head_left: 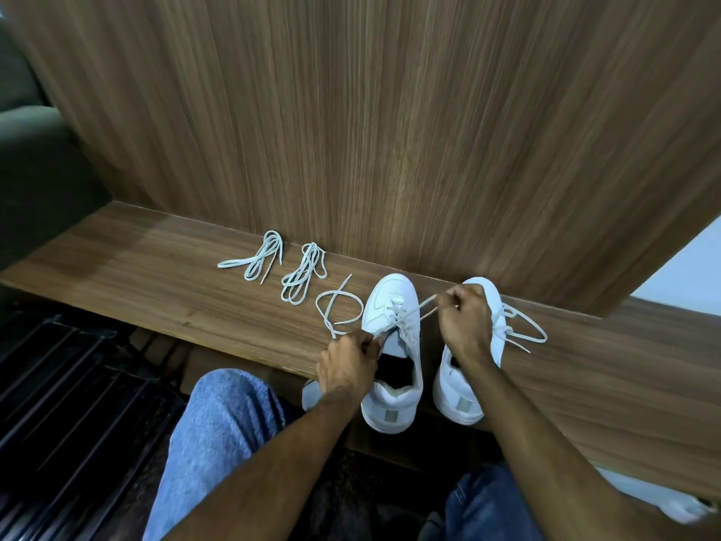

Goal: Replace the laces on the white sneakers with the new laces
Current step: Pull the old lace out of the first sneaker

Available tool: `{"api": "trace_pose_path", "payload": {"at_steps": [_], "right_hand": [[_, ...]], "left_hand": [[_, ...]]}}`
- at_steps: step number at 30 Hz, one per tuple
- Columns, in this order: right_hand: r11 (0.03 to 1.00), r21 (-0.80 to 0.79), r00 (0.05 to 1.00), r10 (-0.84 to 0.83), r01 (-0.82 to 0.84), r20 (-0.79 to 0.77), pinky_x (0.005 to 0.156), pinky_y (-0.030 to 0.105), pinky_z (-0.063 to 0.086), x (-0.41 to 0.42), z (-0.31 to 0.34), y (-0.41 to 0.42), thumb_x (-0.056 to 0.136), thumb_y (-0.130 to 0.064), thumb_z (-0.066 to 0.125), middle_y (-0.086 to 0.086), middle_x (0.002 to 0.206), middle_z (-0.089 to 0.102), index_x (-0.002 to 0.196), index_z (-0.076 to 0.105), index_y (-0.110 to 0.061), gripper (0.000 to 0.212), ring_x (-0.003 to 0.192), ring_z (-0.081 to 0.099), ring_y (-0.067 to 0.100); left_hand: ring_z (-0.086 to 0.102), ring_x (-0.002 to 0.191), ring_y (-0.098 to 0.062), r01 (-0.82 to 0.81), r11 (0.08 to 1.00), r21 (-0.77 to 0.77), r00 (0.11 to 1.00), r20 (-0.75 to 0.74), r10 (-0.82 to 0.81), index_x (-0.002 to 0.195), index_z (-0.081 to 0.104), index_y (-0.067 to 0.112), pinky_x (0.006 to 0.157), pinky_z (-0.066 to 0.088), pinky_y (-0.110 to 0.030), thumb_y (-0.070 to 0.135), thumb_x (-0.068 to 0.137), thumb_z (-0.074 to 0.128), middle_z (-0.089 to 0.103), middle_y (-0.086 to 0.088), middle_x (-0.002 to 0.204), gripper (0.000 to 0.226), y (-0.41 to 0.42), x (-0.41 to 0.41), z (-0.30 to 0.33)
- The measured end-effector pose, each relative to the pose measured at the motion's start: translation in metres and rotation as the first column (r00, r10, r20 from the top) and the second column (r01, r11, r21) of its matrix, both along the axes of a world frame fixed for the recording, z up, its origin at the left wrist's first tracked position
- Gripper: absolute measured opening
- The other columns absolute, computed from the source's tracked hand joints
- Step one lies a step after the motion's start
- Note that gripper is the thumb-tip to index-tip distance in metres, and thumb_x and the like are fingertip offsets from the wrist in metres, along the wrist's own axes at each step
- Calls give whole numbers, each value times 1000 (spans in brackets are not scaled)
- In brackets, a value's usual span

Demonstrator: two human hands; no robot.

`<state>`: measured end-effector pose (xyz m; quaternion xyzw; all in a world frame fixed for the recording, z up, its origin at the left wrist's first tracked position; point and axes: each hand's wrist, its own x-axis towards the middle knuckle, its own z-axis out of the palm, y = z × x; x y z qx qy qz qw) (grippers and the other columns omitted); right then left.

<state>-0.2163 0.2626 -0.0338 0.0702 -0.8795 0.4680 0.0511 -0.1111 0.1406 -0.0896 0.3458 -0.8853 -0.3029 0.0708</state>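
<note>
Two white sneakers stand side by side on the wooden shelf (156,275), toes toward the back panel. My left hand (347,361) pinches one end of the lace at the left sneaker (392,345), beside its tongue. My right hand (464,326) pinches the other end of that lace, pulled up over the gap between the shoes. A slack loop of the lace (337,310) lies on the shelf to the left. The right sneaker (460,396) is partly hidden by my right hand; its tied lace (522,329) hangs off its right side. Two bundled new laces (257,259) (304,275) lie further left.
A tall wooden back panel (390,130) rises right behind the shoes. My knees in blue jeans (226,431) sit below the shelf's front edge. A dark slatted floor (70,404) is at lower left, and a white object (655,497) shows under my right forearm.
</note>
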Motion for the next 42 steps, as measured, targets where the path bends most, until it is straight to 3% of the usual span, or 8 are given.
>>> {"api": "trace_pose_path", "payload": {"at_steps": [9, 14, 18, 22, 30, 33, 37, 42], "right_hand": [[514, 797, 773, 627, -316, -98, 101, 40, 37, 15, -36, -19, 90, -36, 50, -1, 129, 50, 113, 64, -19, 31, 128, 40, 21], [919, 131, 922, 383, -372, -65, 83, 31, 46, 6, -21, -20, 86, -13, 64, -5, 103, 58, 79, 72, -14, 11, 95, 57, 9], [931, -366, 982, -48, -22, -183, 72, 18, 39, -6, 31, 1, 82, 1, 59, 7, 88, 56, 67, 62, -4, 15, 69, 54, -2], [987, 149, 955, 99, -59, -279, 80, 31, 44, -8, 29, 10, 81, -23, 66, 1, 113, 53, 107, 62, -15, 28, 95, 53, 13], [516, 806, 780, 615, -289, -114, 106, 47, 32, 19, -38, -21, 87, -38, 56, 3, 139, 49, 114, 66, -19, 34, 138, 33, 24], [616, 693, 793, 600, -374, -105, 100, 40, 36, 14, -45, -21, 89, -30, 55, -3, 129, 54, 103, 71, -22, 23, 129, 42, 20], [934, 113, 936, 346, -338, -57, 80, 21, 41, 5, -17, -9, 85, -13, 66, -10, 102, 57, 76, 72, -22, 14, 94, 56, 6], [937, -342, 989, 25, -74, -147, 75, 8, 39, -11, 35, 11, 82, -3, 63, 6, 90, 65, 68, 66, -26, 27, 76, 57, -5]], "left_hand": [[59, 104, -34, 0, 1000, 22, 999, 46, -1, 106, 65, 26, 81, 44, -37, 57, 90, 49, 67, -10, 106, 38, -2, 0, -3], [59, 103, -36, 6, 1000, 16, 999, 51, -7, 105, 66, 25, 81, 45, -37, 56, 91, 49, 66, -13, 106, 38, -2, 0, -2], [60, 103, -35, 11, 1000, -6, 998, 58, -10, 106, 66, 25, 81, 45, -37, 57, 91, 48, 67, -12, 105, 40, -2, -2, -4], [60, 103, -37, 8, 1000, -12, 998, 67, -7, 107, 66, 25, 81, 46, -39, 60, 90, 48, 67, -14, 105, 43, -3, -2, -4], [57, 107, -39, 1, 1000, 28, 998, 58, -3, 108, 64, 25, 84, 45, -39, 55, 90, 50, 65, -16, 109, 38, -2, 2, 2], [58, 105, -40, 12, 1000, 28, 999, 46, -14, 105, 65, 27, 82, 46, -39, 59, 89, 50, 65, -16, 107, 39, -3, 3, 1], [59, 103, -38, 16, 1000, 5, 999, 51, -17, 104, 65, 26, 80, 46, -39, 59, 89, 50, 67, -14, 104, 39, -4, 1, -2], [60, 100, -37, 24, 1000, -7, 1000, 15, -24, 101, 67, 28, 76, 46, -36, 54, 90, 52, 69, -13, 100, 32, -5, 1, -2]]}}
